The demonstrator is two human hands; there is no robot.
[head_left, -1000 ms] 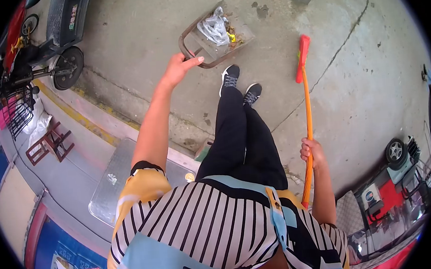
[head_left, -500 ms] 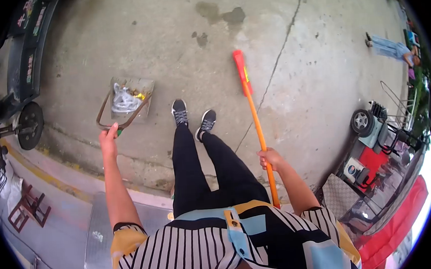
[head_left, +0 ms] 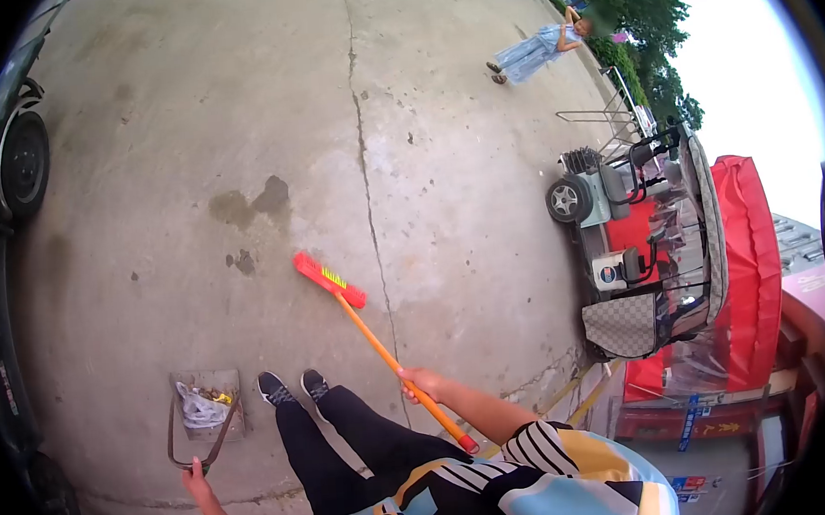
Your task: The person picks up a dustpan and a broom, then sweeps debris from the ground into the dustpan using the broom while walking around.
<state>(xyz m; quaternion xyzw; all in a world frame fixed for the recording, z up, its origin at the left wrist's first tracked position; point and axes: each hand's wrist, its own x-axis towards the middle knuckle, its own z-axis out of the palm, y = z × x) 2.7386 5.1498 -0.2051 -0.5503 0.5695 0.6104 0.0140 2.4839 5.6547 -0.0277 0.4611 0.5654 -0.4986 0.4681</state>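
My left hand (head_left: pixel 197 476) is closed round the brown handle of a metal dustpan (head_left: pixel 234 421) at the lower left. Inside the pan lie a crumpled clear plastic bag (head_left: pixel 200 407), a yellow scrap and brown debris. To the right, my right hand (head_left: pixel 422 385) grips the orange stick of a broom (head_left: pixel 372 340). The broom's red head (head_left: pixel 329 280), with yellow-green bristles showing, points away from me, up and left of the hand. Between the dustpan and the broom stick are my dark shoes (head_left: pixel 294 387).
A vehicle with a red cover (head_left: pixel 749 275) stands at the right, its wheel (head_left: pixel 569 199) on the concrete. Dark vehicles with a wheel (head_left: pixel 25 166) line the left edge. A person (head_left: pixel 537 52) in light blue is farther off at the top, near trees (head_left: pixel 640 45).
The view has swung to the right. The broom has turned from nearly upright to slanting up-left, its head farther from my shoes. Both hands keep their holds.
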